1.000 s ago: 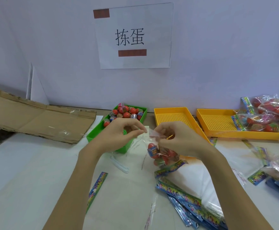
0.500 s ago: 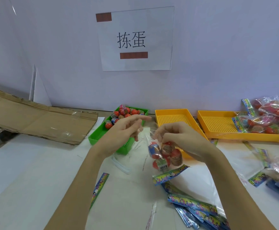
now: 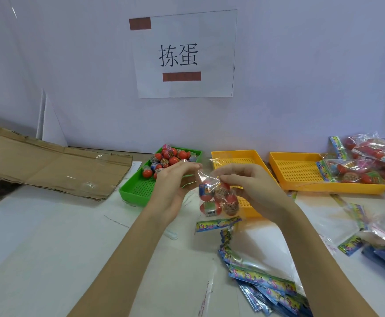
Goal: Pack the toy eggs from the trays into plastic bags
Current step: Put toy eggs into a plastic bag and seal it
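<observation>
The clear bag (image 3: pixel 217 197), loaded with toy eggs (image 3: pixel 211 208), hangs straight down from the right hand (image 3: pixel 251 188), whose grip is pinched on its top edge above the tabletop (image 3: pixel 49 236). The left hand (image 3: pixel 175 184) is held just beside that edge, fingers relaxed; whether they touch the film cannot be told. The green tray (image 3: pixel 138 193) lies behind the left hand.

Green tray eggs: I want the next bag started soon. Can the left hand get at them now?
Probably yes: the left hand hovers open just in front of the toy eggs in the green tray, nothing between.
</observation>
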A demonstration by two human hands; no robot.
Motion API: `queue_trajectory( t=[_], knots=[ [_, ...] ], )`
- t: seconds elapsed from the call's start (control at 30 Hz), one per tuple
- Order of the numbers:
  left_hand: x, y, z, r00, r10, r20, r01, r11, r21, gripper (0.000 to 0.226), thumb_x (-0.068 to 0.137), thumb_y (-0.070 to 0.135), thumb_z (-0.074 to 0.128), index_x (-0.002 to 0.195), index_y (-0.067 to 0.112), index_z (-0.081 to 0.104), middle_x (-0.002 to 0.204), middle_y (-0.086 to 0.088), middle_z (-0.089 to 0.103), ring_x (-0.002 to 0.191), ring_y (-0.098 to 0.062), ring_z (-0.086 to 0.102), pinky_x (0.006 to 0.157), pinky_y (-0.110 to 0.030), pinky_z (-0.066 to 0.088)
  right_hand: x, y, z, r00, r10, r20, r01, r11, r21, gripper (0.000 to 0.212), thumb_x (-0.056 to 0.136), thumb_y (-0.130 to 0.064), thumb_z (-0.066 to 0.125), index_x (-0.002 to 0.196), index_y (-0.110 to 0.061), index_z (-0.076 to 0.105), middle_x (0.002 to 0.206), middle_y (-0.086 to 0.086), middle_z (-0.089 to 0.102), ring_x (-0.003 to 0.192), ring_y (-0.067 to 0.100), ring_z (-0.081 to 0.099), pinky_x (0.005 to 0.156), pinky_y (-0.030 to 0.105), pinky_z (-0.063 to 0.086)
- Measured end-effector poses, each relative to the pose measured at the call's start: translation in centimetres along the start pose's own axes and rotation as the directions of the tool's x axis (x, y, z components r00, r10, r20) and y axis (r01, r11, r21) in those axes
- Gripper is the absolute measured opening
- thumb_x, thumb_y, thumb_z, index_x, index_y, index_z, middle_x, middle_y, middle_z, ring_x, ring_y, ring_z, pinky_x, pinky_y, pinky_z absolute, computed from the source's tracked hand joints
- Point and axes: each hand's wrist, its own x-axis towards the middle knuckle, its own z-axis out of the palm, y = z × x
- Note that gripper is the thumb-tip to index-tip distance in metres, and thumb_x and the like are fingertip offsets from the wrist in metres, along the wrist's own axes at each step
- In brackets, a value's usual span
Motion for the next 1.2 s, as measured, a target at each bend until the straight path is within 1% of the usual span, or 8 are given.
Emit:
queue_trajectory(
  t=[0.13, 0.2, 0.27, 0.43, 0.57, 0.77, 1.0, 1.2],
  knots=[
    [0.2, -0.7, 0.1, 0.988, 0.099, -0.122, -0.082, 0.987, 0.137, 0.028, 0.09, 0.003, 0.067, 0.067, 0.014, 0.078, 0.066, 0.0, 0.067, 0.06, -0.008, 0.062, 0.06, -0.021, 0.053, 0.0, 0.3, -0.3, 0.998, -0.017, 0.058, 0.02, 0.998, -0.06, 0.021, 0.101, -0.009, 0.063, 0.104, -0.017, 0.082, 0.103, 0.008, 0.079, 0.101, 0.029, 0.073, 0.081, 0.034, 0.061],
    [0.3, -0.9, -0.1, 0.933, 0.345, -0.1, -0.259, 0.839, 0.478, 0.021, 0.092, 0.004, 0.068, 0.074, 0.012, 0.078, 0.064, 0.002, 0.07, 0.059, -0.008, 0.065, 0.063, -0.022, 0.056, 0.1, 0.5, -0.4, 0.998, -0.041, 0.056, 0.05, 0.983, -0.177, 0.019, 0.1, -0.014, 0.067, 0.106, -0.024, 0.082, 0.1, 0.0, 0.079, 0.097, 0.026, 0.072, 0.08, 0.03, 0.062],
    [0.3, -1.1, -0.3, 0.884, 0.466, -0.023, -0.353, 0.7, 0.62, 0.019, 0.094, 0.006, 0.067, 0.08, 0.013, 0.078, 0.066, 0.0, 0.073, 0.061, -0.012, 0.069, 0.067, -0.025, 0.059, 0.1, 0.6, -0.5, 0.996, -0.081, 0.027, 0.085, 0.968, -0.235, 0.016, 0.098, -0.017, 0.071, 0.108, -0.025, 0.08, 0.095, -0.002, 0.079, 0.088, 0.024, 0.072, 0.072, 0.023, 0.059],
    [0.6, -0.3, -0.7, 0.98, 0.19, -0.054, -0.171, 0.952, 0.252, 0.022, 0.102, 0.012, 0.061, 0.094, 0.007, 0.081, 0.089, -0.011, 0.079, 0.078, -0.021, 0.073, 0.071, -0.026, 0.06, 0.2, 0.7, -0.7, 0.985, -0.153, -0.08, 0.15, 0.988, -0.042, 0.01, 0.093, -0.02, 0.077, 0.101, -0.017, 0.08, 0.093, 0.002, 0.081, 0.09, 0.014, 0.077, 0.071, 0.023, 0.061],
    [0.8, -0.2, -1.0, 0.996, 0.007, 0.085, -0.013, 0.998, 0.067, 0.038, 0.088, 0.035, 0.074, 0.11, 0.005, 0.077, 0.102, -0.011, 0.079, 0.093, -0.022, 0.075, 0.079, -0.027, 0.061, 0.1, 0.6, -0.9, 0.98, -0.15, -0.134, 0.154, 0.988, 0.024, 0.011, 0.093, -0.023, 0.076, 0.099, -0.014, 0.079, 0.094, 0.003, 0.081, 0.091, 0.014, 0.077, 0.07, 0.018, 0.057],
    [0.6, -0.4, -1.2, 0.997, 0.077, 0.001, -0.077, 0.995, 0.064, 0.017, 0.088, 0.005, 0.077, 0.105, 0.002, 0.078, 0.1, -0.016, 0.08, 0.09, -0.019, 0.077, 0.074, -0.021, 0.059, 0.2, 0.7, -1.0, 0.975, -0.11, -0.195, 0.135, 0.983, 0.122, 0.018, 0.093, -0.022, 0.074, 0.102, -0.008, 0.08, 0.095, 0.008, 0.08, 0.092, 0.018, 0.077, 0.073, 0.024, 0.061],
    [0.6, -0.7, -1.2, 0.959, 0.285, -0.01, -0.266, 0.908, 0.324, 0.01, 0.096, 0.005, 0.072, 0.103, 0.005, 0.078, 0.089, -0.009, 0.081, 0.085, -0.022, 0.079, 0.076, -0.029, 0.063, 0.3, 1.2, -1.2, 0.965, -0.144, -0.218, 0.153, 0.988, 0.024, 0.014, 0.095, -0.019, 0.073, 0.091, -0.008, 0.081, 0.081, 0.008, 0.078, 0.078, 0.015, 0.074, 0.068, 0.024, 0.06],
    [0.8, -0.2, -2.1, 0.984, 0.165, 0.069, -0.174, 0.972, 0.16, 0.012, 0.093, 0.006, 0.073, 0.099, 0.007, 0.083, 0.096, -0.015, 0.079, 0.088, -0.021, 0.076, 0.076, -0.024, 0.06, 0.2, 1.3, -1.9, 0.961, -0.185, -0.206, 0.196, 0.98, 0.036, 0.012, 0.092, -0.011, 0.075, 0.1, -0.005, 0.081, 0.083, 0.009, 0.079, 0.076, 0.015, 0.075, 0.069, 0.022, 0.06]
  ],
)
